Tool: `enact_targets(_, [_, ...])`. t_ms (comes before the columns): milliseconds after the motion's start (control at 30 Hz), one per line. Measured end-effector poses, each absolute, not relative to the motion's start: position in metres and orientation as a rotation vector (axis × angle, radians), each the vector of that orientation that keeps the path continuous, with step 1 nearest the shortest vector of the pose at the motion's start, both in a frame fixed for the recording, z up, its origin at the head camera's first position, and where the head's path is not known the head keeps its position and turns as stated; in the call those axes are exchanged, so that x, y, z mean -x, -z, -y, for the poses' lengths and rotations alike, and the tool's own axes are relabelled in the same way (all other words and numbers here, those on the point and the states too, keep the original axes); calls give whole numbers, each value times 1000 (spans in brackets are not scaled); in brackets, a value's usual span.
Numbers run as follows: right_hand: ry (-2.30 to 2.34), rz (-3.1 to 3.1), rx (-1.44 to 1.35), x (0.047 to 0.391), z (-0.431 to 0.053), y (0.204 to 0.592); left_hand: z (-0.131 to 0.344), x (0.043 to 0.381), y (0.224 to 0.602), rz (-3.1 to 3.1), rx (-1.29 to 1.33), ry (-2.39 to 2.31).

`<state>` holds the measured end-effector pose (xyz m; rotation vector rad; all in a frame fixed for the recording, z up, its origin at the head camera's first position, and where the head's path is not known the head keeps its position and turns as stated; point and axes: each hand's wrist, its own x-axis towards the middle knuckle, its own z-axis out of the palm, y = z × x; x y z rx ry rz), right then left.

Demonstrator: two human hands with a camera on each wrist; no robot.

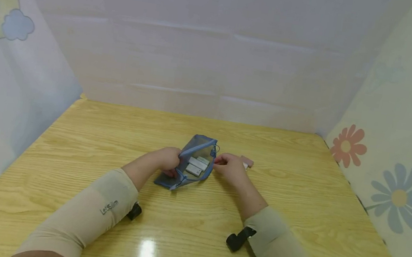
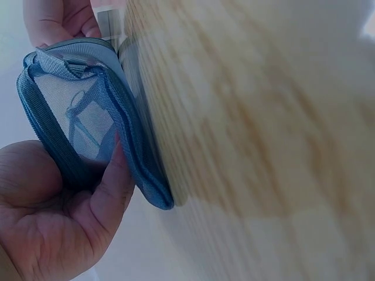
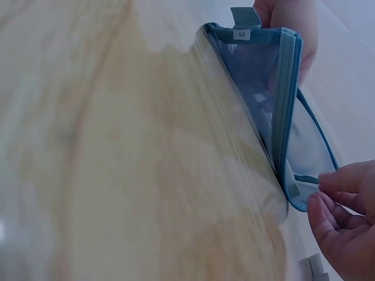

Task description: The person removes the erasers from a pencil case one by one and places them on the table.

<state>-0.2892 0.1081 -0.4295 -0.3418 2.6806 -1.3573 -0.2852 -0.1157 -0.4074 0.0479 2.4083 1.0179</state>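
Note:
A blue mesh zipper pouch (image 1: pixel 197 145) lies on the table with its mouth spread wide. Through the opening show a few small white blocks (image 1: pixel 197 163), one with a greenish face. My left hand (image 1: pixel 169 159) grips the pouch's left side; in the left wrist view, the fingers of that hand (image 2: pixel 64 216) curl over its zippered edge. At the opposite side, my right hand (image 1: pixel 232 168) pinches the pouch's edge between thumb and fingertips, as the right wrist view of the hand (image 3: pixel 345 216) also shows. A small tag (image 3: pixel 241 34) is sewn near one corner.
Just beyond my right hand lie a pinkish flat piece (image 1: pixel 247 161) and a small white piece (image 1: pixel 245 166), partly hidden by the hand. The wood-grain table (image 1: pixel 108 140) is bounded by a pale back wall (image 1: pixel 206 71) and decorated side panels.

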Motion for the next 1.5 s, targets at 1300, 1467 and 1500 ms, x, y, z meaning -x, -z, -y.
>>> enact_targets(1300, [1303, -2802, 296, 292, -84, 443, 115, 284, 406, -2406, -70, -1016])
enact_targets(1467, [1322, -2794, 288, 292, -84, 445, 116, 286, 409, -2409, -71, -1012])
enact_targets(1500, [1325, -2792, 283, 292, -84, 445, 116, 286, 410, -2411, -71, -1010])
